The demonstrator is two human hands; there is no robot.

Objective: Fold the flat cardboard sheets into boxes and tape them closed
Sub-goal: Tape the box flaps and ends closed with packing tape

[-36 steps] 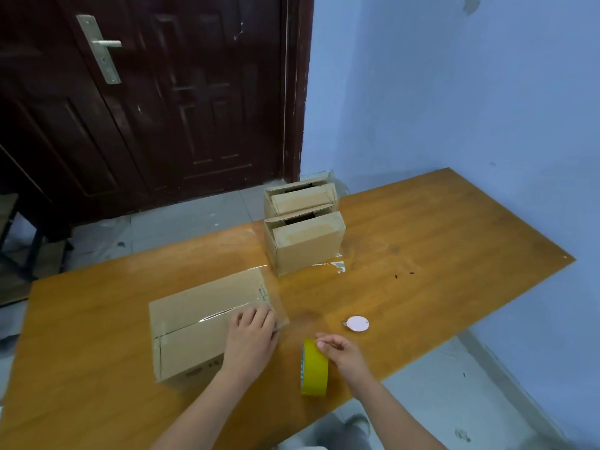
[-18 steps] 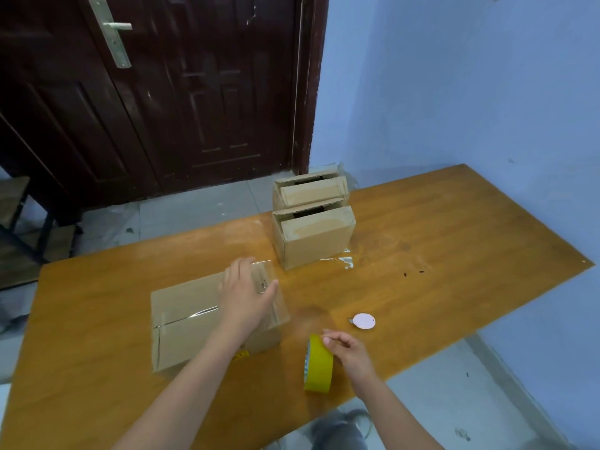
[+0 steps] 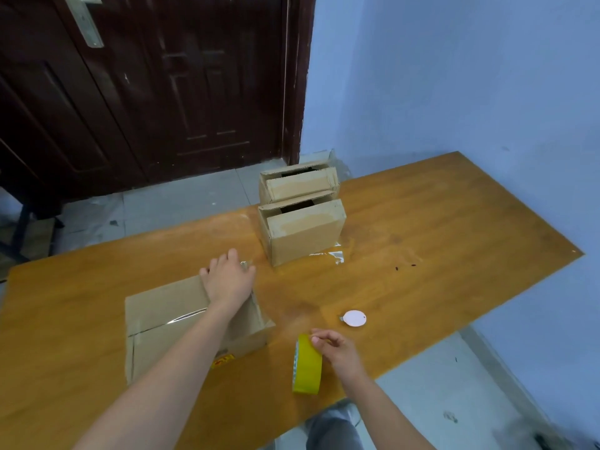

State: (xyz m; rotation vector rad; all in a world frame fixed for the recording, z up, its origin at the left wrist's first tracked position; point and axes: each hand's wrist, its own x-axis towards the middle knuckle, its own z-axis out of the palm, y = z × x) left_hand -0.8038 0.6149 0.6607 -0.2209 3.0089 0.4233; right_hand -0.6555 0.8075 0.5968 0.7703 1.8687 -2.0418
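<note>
Head view: left hand flat, fingers spread, pressing far right corner of taped cardboard box on counter. Right hand pinching top of yellow tape roll, roll upright near front edge. Two folded boxes at far edge. White round cutter beside roll.

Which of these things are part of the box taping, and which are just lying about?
Job:
- taped box under the left hand
- yellow tape roll, held by the right hand
- two open boxes

Lying about:
- white disc
- tape scrap on the table
- door
</note>
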